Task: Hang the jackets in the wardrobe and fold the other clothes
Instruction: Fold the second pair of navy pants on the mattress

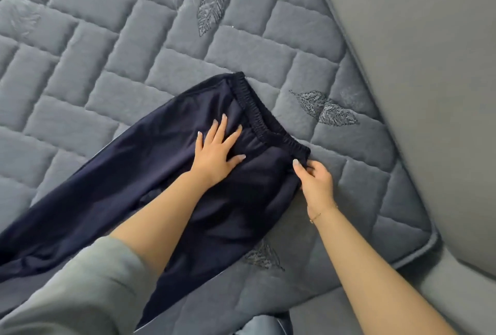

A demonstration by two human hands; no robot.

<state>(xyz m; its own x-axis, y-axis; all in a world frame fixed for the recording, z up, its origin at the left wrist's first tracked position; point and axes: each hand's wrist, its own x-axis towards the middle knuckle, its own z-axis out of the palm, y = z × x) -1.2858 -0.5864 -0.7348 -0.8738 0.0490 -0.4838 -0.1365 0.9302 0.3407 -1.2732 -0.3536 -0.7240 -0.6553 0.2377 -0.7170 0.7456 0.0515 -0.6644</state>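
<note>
Here the dark trousers lie on the quilted bed, already laid leg on leg as far as I can judge, with the elastic waistband toward the far corner of the bed and the legs running off the lower left. The left hand lies flat on the cloth just below the waistband, fingers spread and straight, pressing it down. The right hand pinches the near corner of the waistband between thumb and fingers. The step in hand seems to be smoothing before the fold. To do it well, the flat hand should hold the cloth in place while the pinching hand pulls the corner gently outward, so the waistband lies straight and no crease remains under the palm. The fabric looks thin and slippery, so a slow pull is safer.
</note>
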